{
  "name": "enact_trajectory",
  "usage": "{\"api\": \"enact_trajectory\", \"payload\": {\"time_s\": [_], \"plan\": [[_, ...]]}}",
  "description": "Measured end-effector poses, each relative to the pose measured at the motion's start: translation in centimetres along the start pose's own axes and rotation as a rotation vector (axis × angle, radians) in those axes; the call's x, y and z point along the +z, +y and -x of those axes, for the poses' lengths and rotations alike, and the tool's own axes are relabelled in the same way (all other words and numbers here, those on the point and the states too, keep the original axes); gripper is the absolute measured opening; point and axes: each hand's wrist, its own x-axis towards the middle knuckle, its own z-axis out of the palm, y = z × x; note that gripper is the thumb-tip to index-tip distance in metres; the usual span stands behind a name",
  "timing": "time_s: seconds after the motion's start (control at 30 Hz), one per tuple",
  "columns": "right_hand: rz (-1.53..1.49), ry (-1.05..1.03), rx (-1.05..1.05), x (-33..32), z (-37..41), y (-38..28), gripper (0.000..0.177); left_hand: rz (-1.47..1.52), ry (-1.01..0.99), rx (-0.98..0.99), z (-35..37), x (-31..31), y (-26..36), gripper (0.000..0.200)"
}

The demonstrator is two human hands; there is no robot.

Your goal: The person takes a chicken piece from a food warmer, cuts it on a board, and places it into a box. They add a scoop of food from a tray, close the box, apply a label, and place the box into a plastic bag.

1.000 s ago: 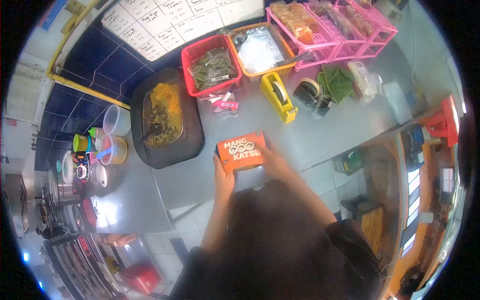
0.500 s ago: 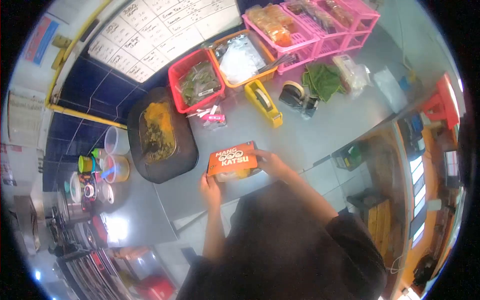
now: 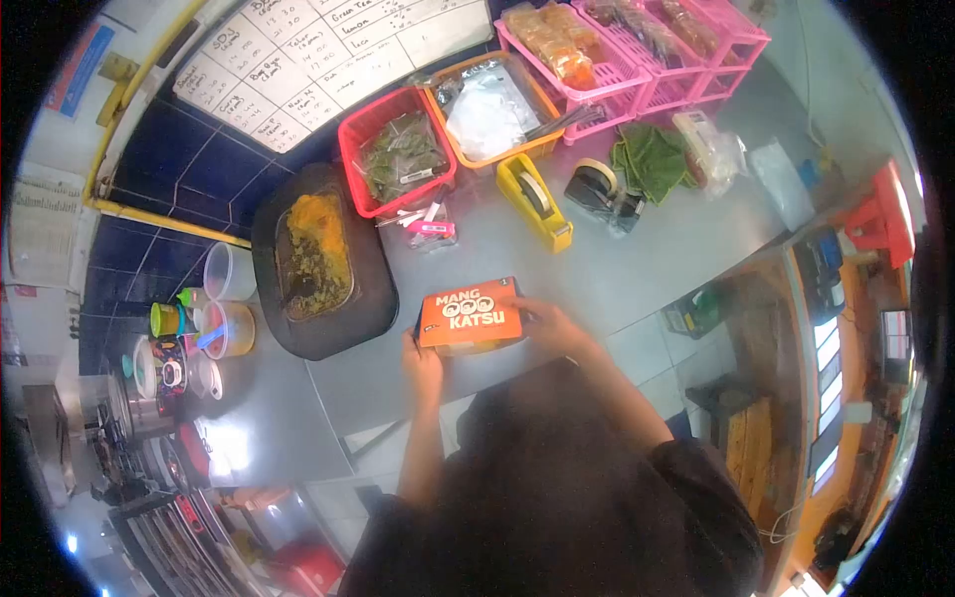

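Observation:
At the near edge of the steel counter, an orange food box point(image 3: 470, 313) printed "MANG KATSU" is between my two hands. My left hand point(image 3: 425, 366) grips its near left corner, fingers closed on the side. My right hand point(image 3: 547, 323) is at the right end, with fingers pressed against the box's edge and top. A narrow pale strip with some yellow shows under the orange top along the near side. What is inside is mostly hidden.
Left of the box stands a black tub point(image 3: 378, 298) with yellow and dark food. Behind are a red basket point(image 3: 348, 179), an orange basket point(image 3: 547, 139), a yellow tape dispenser point(image 3: 552, 224), a black tape dispenser point(image 3: 597, 189), a green cloth point(image 3: 652, 164) and pink racks point(image 3: 637, 90).
The orange top now covers more of the box's near side, where more pale and yellow contents showed before. Both hands remain on the box. The view has shifted slightly.

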Motion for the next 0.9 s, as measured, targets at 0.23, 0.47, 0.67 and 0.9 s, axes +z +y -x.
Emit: {"api": "enact_trajectory", "payload": {"time_s": [0.23,0.47,0.67,0.9], "plan": [[-0.271,-0.102,0.093,-1.3,-0.4,1.8,0.051,0.512,-0.330,-0.347,-1.0,-1.0,-1.5,0.044],[0.328,0.194,0.152,1.4,-3.2,3.2,0.072,0.387,-0.348,-0.440,-1.8,-1.8,3.7,0.047],[0.851,0.172,0.334,1.4,-3.4,0.7,0.061,-0.410,-0.468,0.098,-1.3,0.7,0.2,0.046],[1.172,0.092,0.375,0.4,-4.1,-1.6,0.047,-0.143,-0.336,-0.260,-2.5,-0.9,1.5,0.038]]}}
